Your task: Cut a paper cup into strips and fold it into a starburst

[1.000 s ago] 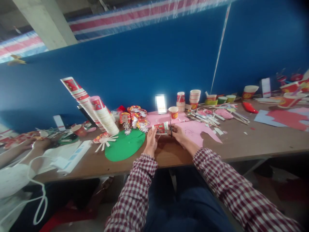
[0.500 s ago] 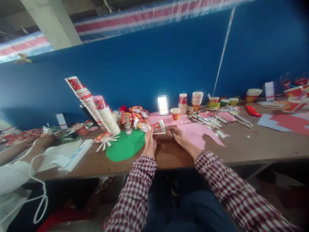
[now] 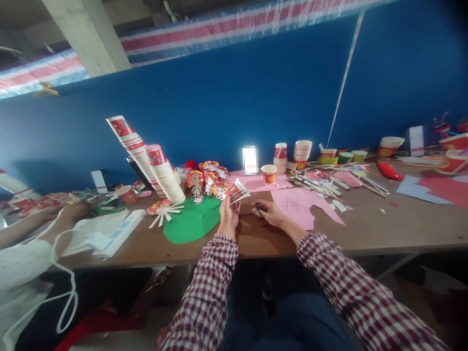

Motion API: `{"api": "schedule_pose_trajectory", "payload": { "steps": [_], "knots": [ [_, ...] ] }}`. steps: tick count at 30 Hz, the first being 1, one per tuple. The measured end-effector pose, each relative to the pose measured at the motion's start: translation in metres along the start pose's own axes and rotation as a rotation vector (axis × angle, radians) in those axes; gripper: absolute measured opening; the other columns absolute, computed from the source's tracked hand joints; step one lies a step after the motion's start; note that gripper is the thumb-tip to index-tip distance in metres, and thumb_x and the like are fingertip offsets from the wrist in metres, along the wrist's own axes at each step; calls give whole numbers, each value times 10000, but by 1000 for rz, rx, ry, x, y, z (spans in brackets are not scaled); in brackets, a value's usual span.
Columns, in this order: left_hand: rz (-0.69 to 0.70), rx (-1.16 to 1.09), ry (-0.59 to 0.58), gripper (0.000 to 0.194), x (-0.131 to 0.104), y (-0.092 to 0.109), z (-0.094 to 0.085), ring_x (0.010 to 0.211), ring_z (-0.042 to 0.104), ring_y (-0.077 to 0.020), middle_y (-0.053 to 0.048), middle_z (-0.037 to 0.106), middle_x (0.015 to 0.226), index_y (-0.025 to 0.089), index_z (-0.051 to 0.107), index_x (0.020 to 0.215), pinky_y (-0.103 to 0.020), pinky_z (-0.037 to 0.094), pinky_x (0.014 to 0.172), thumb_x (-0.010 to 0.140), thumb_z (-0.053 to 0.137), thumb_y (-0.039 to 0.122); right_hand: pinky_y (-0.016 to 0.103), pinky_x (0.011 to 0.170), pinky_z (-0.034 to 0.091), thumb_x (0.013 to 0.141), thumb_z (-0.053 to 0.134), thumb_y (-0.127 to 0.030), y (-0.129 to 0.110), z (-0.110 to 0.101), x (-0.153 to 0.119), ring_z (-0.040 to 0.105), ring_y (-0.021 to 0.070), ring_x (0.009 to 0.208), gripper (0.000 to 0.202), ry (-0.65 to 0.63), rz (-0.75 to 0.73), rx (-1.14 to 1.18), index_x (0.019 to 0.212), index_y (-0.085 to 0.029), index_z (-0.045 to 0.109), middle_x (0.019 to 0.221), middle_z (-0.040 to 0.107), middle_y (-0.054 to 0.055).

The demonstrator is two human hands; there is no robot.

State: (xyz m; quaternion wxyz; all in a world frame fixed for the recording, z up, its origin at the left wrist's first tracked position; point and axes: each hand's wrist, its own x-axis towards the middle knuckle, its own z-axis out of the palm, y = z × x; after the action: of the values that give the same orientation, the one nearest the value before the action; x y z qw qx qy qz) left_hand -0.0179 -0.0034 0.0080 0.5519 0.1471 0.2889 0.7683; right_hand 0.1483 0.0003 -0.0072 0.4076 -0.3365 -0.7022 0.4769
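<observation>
My left hand (image 3: 229, 214) is closed on a red and white cut paper cup (image 3: 238, 192), held up over the table's front part. To its right, my right hand (image 3: 268, 212) is closed round a pair of dark scissors (image 3: 259, 210), whose blades are hard to make out. A small gap separates the scissors from the cup. Green paper (image 3: 192, 222) lies left of my left hand, and pink paper (image 3: 292, 207) with pen marks lies beyond my right hand.
Tall leaning stacks of paper cups (image 3: 166, 178) stand at the left near paper figures (image 3: 210, 178). Behind my hands is a single cup (image 3: 268, 174). Pens (image 3: 314, 184) lie at the right. A person's hand (image 3: 75, 212) and a white power strip (image 3: 122, 234) are at far left.
The cup piece in my left hand has tilted upward, and the scissors in my right hand have come away from it and turned. The whole view has shifted slightly.
</observation>
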Motion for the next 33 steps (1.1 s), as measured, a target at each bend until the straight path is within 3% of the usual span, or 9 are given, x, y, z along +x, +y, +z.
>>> {"api": "schedule_pose_trajectory", "payload": {
  "steps": [8, 18, 33],
  "knots": [
    [13, 58, 21, 209, 6, -3, -5, 673, 636, -105, -60, 688, 881, 155, 643, 916, -230, 502, 651, 812, 616, 333, 224, 548, 415, 733, 651, -434, -6, 1, -3, 515, 100, 601, 373, -29, -8, 64, 986, -160, 627, 734, 607, 14],
    [-33, 37, 40, 225, 4, -2, -4, 663, 628, -104, -48, 673, 813, 152, 626, 882, -244, 504, 685, 807, 613, 364, 229, 538, 414, 706, 681, -445, -9, 0, -5, 505, 94, 577, 418, -86, 66, 157, 1005, -156, 631, 728, 608, 14],
    [24, 118, -9, 241, 2, -5, -3, 677, 631, -111, -51, 678, 839, 163, 632, 883, -236, 498, 667, 759, 666, 367, 206, 492, 398, 711, 677, -457, -4, 1, -4, 496, 78, 529, 392, -64, 104, 210, 962, -162, 618, 666, 568, -17]
  ]
}}
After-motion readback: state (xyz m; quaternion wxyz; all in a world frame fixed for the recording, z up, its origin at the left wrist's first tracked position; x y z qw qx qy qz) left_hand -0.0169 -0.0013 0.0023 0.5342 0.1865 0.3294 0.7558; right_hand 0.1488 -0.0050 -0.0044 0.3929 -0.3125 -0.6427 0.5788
